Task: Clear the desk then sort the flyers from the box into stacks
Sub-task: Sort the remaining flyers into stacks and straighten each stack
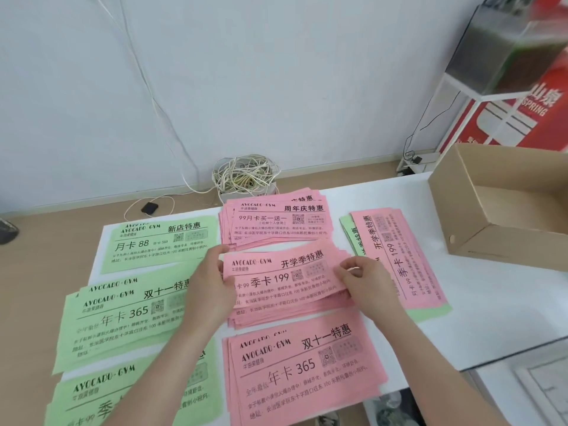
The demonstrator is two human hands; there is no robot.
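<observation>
Pink and green flyers lie in stacks on the white desk (479,305). My left hand (209,287) and my right hand (365,281) pinch the two ends of the top pink "季卡 199" flyer (282,272), held just over the middle pink stack (292,315). Beyond it sits another pink stack (276,222), and nearer me a pink "年卡 365" stack (304,370). Three green stacks run down the left: "月卡 88" (156,244), "年卡 365" (120,321), and a near one (129,392). To the right lies a mixed pile (396,256), turned sideways. The cardboard box (504,210) looks empty.
A coil of white cable (246,173) and a small black adapter (149,208) lie on the floor behind the desk. A white rack (467,96) and red packaging (522,118) stand at the far right. The desk's right edge drops off near a glass surface (522,379).
</observation>
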